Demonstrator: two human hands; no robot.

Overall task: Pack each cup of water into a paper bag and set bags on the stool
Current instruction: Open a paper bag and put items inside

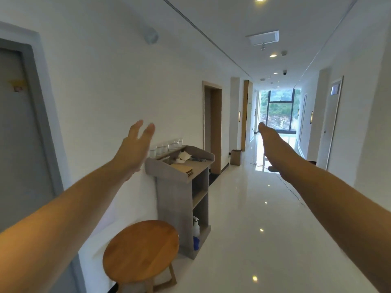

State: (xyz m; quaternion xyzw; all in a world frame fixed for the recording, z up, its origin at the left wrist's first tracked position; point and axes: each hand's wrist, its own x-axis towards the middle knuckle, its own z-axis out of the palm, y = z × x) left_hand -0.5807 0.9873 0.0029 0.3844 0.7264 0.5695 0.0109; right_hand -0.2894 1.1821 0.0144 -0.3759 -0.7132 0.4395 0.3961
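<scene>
A row of small clear plastic cups of water [167, 147] stands along the wall-side edge of the grey wooden lectern stand [179, 199], with flat brown paper bags [183, 169] stacked on its sloped top towards the front edge. The round wooden stool [140, 250] stands bare just before it. The left hand [135, 149] is raised, its fingers straight and slightly spread, holding nothing. The right hand [269, 140] is stretched forward and empty; it is seen edge-on, so its finger spacing cannot be told. The cups likely flex and spill, so hold them upright and low on the sides with a light grip. The bags are light and floppy, best lifted by the mouth.
</scene>
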